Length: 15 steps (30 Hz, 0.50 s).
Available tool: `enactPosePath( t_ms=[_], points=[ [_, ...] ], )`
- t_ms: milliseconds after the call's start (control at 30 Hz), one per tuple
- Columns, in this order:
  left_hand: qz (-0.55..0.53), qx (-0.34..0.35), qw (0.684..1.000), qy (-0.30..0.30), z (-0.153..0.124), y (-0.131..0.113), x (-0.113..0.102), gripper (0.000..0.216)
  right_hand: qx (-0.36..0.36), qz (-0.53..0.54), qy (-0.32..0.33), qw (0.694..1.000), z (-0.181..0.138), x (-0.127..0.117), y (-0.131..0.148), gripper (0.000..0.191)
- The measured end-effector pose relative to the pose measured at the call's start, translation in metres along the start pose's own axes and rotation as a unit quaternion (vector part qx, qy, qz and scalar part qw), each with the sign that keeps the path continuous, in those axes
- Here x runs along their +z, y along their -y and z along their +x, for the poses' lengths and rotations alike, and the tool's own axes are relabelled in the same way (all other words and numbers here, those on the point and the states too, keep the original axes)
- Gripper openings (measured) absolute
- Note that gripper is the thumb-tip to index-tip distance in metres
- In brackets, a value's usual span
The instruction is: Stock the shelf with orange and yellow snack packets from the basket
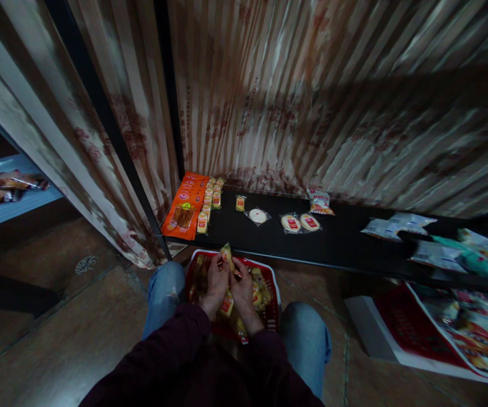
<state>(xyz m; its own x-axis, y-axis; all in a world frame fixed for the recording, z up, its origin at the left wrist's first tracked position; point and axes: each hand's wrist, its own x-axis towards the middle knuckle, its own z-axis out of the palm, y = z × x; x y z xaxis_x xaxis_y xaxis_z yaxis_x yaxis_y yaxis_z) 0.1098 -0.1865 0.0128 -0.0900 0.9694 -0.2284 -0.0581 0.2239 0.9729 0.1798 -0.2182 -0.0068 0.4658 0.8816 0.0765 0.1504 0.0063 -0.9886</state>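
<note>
Above a red basket [276, 294] between my knees, I hold a small yellow wrapped snack [227, 253] upright. My left hand [217, 280] is closed on its left side and my right hand [241, 287] on its right; the lower part is hidden by my fingers. More yellow wrapped snacks [257, 294] fill the basket below. On the black shelf [244, 236] ahead, rows of similar yellow snacks [208, 204] stand beside a flat orange packet [183, 210]. One single yellow snack [240, 203] stands a little to their right.
Round white wrapped biscuits [258, 216] and a red-and-white bag [321, 202] lie along the shelf. Farther right are several pale bags [396, 226]. A second box [379, 333] full of packets sits on the floor at right. A black post [112, 124] rises at left, before a striped curtain [278, 85].
</note>
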Motion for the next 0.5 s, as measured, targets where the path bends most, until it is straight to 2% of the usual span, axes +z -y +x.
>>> enactPosePath(
  t_ms=[300, 500],
  points=[
    [-0.057, -0.053, 0.997, -0.007, -0.001, 0.001, 0.005, 0.024, -0.046, -0.047, 0.015, 0.998, -0.005, -0.004, 0.008, 0.039],
    [-0.109, -0.114, 0.987, -0.007, 0.004, 0.009, 0.005, 0.027, -0.035, -0.020, 0.018, 0.999, -0.008, -0.006, 0.012, 0.036]
  ],
)
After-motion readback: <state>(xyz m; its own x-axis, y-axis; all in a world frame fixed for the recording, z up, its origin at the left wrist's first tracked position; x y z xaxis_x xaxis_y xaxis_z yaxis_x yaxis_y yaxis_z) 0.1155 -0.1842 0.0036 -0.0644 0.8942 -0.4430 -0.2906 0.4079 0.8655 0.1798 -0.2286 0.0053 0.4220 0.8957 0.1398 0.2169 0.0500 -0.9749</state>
